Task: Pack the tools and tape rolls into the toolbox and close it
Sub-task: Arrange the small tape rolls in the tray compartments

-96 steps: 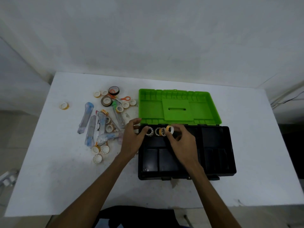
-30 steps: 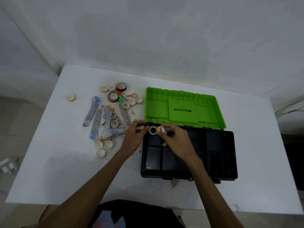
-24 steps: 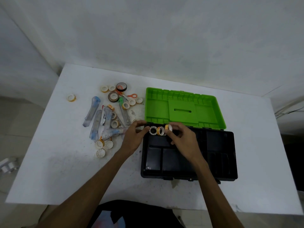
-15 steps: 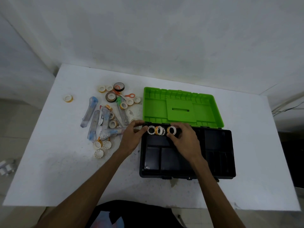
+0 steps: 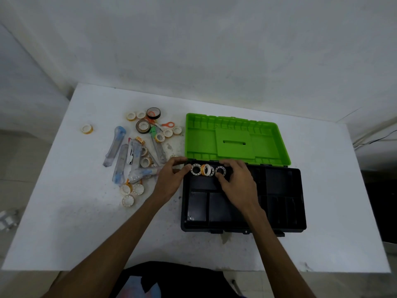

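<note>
The black toolbox [image 5: 279, 201] lies open on the white table, its green lid [image 5: 236, 138] folded back. Three small tape rolls stand on edge in a row in the rear-left compartment: a white one [image 5: 196, 169], an orange-and-white one [image 5: 205, 169] and another white one [image 5: 220, 171]. My left hand [image 5: 169, 179] sits at the box's rear-left corner, thumb and forefinger curled against the leftmost roll. My right hand [image 5: 238, 181] pinches the rightmost roll between thumb and forefinger. The other compartments look bare.
Left of the box lies a pile of tools in clear plastic packs [image 5: 122, 160], several tape rolls [image 5: 142, 126] and orange-handled scissors [image 5: 167, 125]. One roll [image 5: 87, 128] sits apart at the far left. A wall stands behind the table.
My right hand has moved a white roll rightward along the rear compartment and stood it apart from the other two. My left hand has stayed at the leftmost roll.
</note>
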